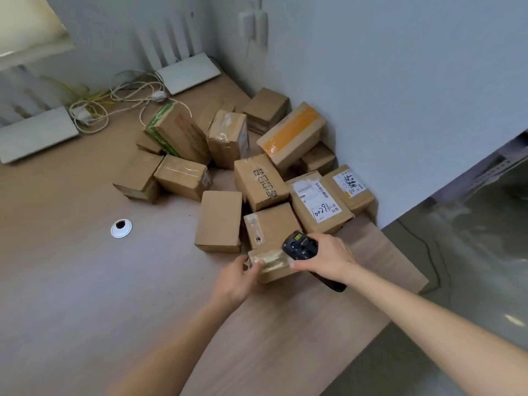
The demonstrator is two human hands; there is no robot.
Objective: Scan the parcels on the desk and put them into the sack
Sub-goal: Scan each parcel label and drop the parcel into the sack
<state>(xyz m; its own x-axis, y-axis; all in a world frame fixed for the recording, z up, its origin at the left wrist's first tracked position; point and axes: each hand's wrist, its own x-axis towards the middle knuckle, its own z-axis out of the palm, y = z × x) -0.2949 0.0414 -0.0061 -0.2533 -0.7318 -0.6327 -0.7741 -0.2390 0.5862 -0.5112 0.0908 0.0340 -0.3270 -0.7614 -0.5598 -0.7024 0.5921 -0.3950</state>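
Observation:
Several cardboard parcels lie heaped against the wall on the wooden desk [85, 281]. Nearest me is a small taped parcel [271, 265], close to the desk's right edge. My left hand [237, 278] grips its left end, fingers curled over the top. My right hand [325, 258] holds a black handheld scanner [300, 247] at the parcel's right end, thumb touching the box. Behind it stand a plain box [218, 220] and a parcel with a white label [317, 201]. No sack is in view.
A white cable grommet [121, 228] sits in the desk to the left. Two white routers [37, 134] [188, 72] and tangled cables [120, 98] lie at the back. The desk edge runs diagonally on the right, with grey floor [457, 252] beyond.

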